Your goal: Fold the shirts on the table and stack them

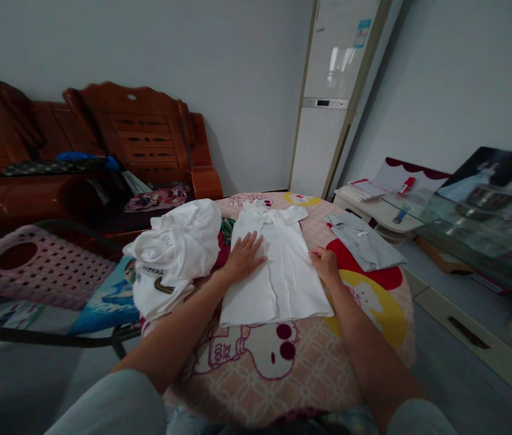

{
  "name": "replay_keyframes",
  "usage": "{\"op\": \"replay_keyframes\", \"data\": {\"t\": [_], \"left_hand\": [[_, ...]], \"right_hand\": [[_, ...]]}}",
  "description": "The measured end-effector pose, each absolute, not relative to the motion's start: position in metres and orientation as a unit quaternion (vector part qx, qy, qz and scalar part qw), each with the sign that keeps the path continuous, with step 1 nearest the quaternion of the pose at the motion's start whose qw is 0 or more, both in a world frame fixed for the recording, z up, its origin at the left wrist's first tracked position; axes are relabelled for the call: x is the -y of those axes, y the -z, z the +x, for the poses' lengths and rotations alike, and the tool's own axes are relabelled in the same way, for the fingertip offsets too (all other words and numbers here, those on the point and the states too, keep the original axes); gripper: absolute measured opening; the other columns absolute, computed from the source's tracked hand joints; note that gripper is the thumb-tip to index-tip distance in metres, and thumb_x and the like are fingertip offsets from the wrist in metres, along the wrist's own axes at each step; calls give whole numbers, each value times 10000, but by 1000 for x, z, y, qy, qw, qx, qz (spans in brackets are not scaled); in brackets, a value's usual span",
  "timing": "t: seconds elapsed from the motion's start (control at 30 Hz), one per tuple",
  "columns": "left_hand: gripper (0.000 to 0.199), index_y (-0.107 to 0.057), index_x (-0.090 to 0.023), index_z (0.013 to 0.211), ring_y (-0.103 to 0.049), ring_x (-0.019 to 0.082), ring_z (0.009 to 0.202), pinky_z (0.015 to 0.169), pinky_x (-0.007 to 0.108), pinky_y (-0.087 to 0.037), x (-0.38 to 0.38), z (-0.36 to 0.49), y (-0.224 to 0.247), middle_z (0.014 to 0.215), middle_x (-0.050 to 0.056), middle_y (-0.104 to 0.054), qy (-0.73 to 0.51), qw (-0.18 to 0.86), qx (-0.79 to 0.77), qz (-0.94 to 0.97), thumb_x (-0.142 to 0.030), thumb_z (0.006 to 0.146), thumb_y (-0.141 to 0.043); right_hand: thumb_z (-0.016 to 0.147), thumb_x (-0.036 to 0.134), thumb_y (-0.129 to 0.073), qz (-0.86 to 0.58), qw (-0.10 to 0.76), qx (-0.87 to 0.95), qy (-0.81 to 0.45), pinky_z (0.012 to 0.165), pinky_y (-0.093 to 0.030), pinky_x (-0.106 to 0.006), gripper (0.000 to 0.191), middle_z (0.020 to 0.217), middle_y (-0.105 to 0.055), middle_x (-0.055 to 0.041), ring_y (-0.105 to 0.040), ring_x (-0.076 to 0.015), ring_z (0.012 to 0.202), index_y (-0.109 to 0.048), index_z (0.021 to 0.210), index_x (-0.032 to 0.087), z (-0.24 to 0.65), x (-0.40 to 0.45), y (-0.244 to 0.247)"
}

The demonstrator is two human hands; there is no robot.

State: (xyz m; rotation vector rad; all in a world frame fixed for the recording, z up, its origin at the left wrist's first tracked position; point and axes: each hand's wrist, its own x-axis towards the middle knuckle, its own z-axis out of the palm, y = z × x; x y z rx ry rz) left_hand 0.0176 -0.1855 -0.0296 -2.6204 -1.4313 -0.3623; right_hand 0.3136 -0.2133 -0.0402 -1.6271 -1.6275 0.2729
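Observation:
A white shirt (283, 272) lies spread on a round table with a patterned cover (256, 399), its collar at the far side. My left hand (244, 258) rests flat on the shirt's left half, fingers spread. At the shirt's right edge, my right hand (325, 263) has its fingers closed on the fabric. Left of the shirt is a crumpled pile of white clothes (183, 241) with dark lettering. A folded grey garment (364, 241) lies on the right side of the table.
Wooden seats (133, 133) with fabric on them stand at the back left. A pink woven chair (56, 266) with a blue cushion (110, 299) is at the left. On the right are a glass shelf (473, 235) and a low cabinet (455, 320). A tall white appliance (323, 139) stands behind.

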Motion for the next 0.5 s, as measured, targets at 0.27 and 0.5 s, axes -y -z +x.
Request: {"op": "replay_keyframes", "data": {"t": [0.27,0.5], "left_hand": [[513,-490,-131,1377,-451,289,1366,1126,474,-373,199,39,33,1470,195,-475,170,-64,430,-884,-330,910,-566],[245,-649,-187,1116,-553,217,1243,1057,381,-457,232,69,17,1332,114,-605,246,-220,225,-917,-188,876,-601]], "right_hand": [[779,273,-533,-645,402,639,-118,595,-426,-255,219,603,-655,-20,-589,-171,608,-728,767,172,313,214,39],[763,299,-525,-634,426,633,-129,584,-410,-259,220,584,-628,-13,-560,-163,581,-698,725,169,312,214,41]]}}
